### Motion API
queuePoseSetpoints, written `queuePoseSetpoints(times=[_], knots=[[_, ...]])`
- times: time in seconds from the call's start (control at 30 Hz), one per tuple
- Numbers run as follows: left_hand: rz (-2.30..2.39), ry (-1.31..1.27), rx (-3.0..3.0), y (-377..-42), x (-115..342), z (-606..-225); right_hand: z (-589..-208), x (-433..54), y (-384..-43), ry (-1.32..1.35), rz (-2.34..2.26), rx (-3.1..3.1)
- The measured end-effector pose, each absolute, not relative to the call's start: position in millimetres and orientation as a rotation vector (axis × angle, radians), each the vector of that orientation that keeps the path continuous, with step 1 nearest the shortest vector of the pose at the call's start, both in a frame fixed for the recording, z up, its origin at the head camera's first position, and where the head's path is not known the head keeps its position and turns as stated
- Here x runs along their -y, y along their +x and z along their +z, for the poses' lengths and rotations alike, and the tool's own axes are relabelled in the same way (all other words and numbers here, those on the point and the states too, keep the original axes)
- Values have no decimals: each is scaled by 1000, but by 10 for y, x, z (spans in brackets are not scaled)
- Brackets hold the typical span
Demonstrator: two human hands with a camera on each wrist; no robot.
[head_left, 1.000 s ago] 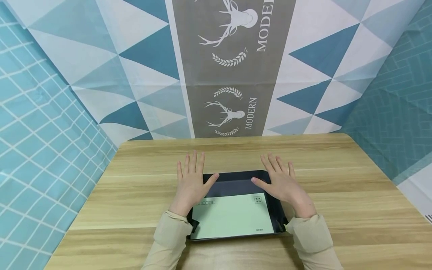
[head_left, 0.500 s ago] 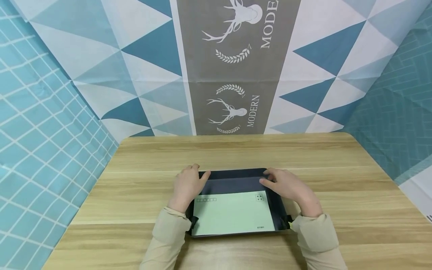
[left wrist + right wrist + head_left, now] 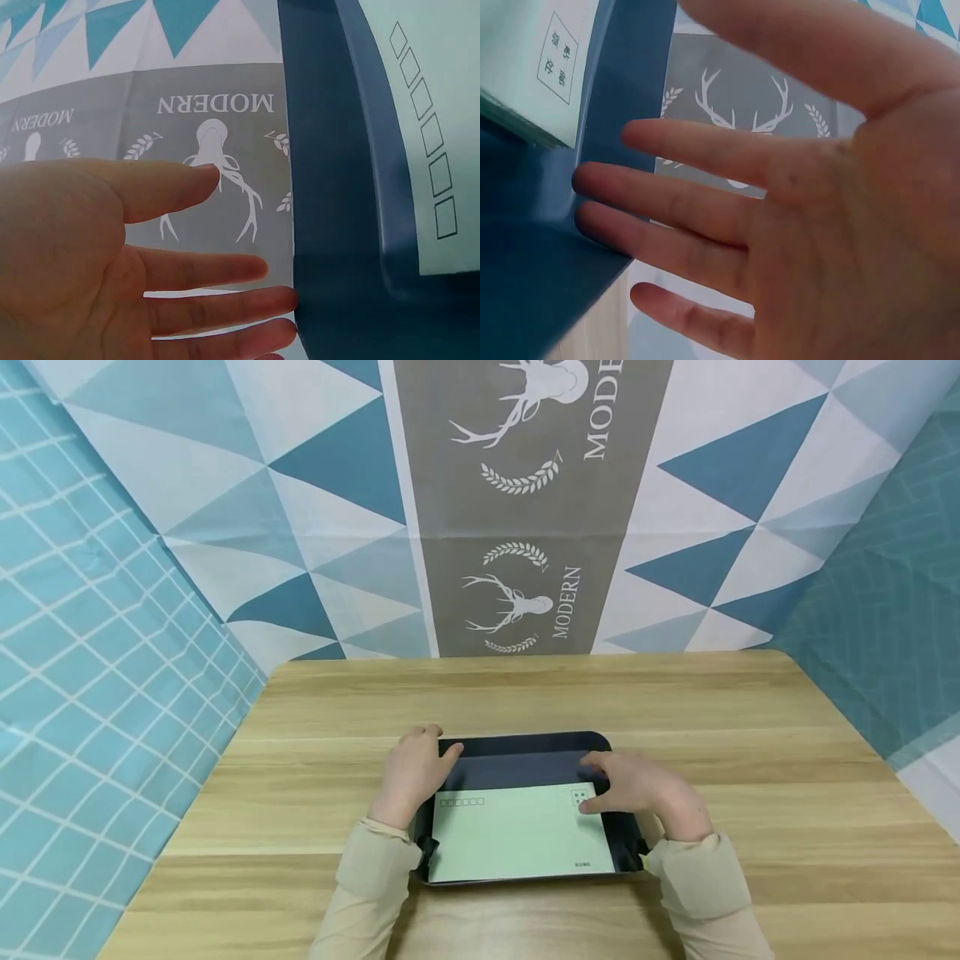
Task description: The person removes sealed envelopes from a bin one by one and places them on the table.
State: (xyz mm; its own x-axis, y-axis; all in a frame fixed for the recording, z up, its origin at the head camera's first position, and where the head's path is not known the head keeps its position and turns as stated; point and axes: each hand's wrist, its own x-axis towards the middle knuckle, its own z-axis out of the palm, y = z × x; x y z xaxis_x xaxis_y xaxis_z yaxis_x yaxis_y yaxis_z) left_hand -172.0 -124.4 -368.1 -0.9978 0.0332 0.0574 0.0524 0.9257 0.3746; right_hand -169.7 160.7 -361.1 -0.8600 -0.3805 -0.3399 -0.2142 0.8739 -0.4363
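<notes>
A shallow dark blue tray (image 3: 517,768) lies on the table, and a stack of pale green envelopes (image 3: 517,835) rests in its near part. My left hand (image 3: 414,772) is at the tray's far left corner; in the left wrist view its fingers (image 3: 225,307) stretch out to the tray's outer edge. Over the tray's right side is my right hand (image 3: 637,785), its thumb above the printed corner of the top envelope. The right wrist view shows extended fingers (image 3: 667,195) reaching past the rim beside the stack's edge. Neither hand holds anything.
The wooden table (image 3: 300,827) extends around the tray on all sides. A patterned cloth backdrop (image 3: 517,527) rises behind its far edge, with blue-tiled sheets (image 3: 82,652) to the left and right. Black wrist straps (image 3: 427,853) show at both cuffs.
Both hands, spread flat above the tray a second ago, have drawn back and bent toward its sides. The right hand has since moved inward over the tray, its thumb reaching the envelope's corner.
</notes>
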Motion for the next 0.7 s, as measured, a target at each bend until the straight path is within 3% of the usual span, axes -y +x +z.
queuePoseSetpoints(times=[0.3, 0.7], knots=[[-826, -70, 3105, -1727, 1337, -3649, -3577, -1599, -1688, -445, -459, -2563], [-998, -129, 3366, -1600, 1674, -3731, -3703, -1484, -1797, -702, -64, -2636]])
